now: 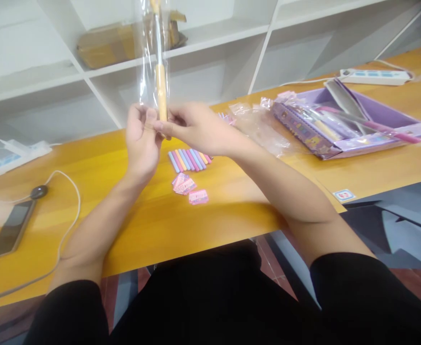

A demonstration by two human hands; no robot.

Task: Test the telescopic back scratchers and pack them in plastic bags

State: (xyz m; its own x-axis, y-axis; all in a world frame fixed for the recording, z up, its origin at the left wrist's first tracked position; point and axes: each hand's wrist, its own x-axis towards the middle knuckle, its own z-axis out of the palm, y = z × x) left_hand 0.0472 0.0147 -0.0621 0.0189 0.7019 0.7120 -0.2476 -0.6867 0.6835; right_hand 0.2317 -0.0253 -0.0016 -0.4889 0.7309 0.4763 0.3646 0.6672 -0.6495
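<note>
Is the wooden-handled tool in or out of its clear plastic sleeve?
In: the clear plastic sleeve shows on both sides of the wooden handle and silvery shaft.

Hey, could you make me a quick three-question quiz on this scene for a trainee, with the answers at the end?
1. Multiple choice: what do the left hand and right hand hold up?
A) a white power strip
B) a slim tool with a pale wooden handle in a clear plastic sleeve
C) a flat black rectangular device

2. True or false: the small pink printed cards lie nearer the front edge of the yellow wooden tabletop than the row of slim pastel sticks.

3. Fill in: the open, shallow box at right is mainly ____ in colour.

Key: 1. B; 2. True; 3. Purple.
</note>
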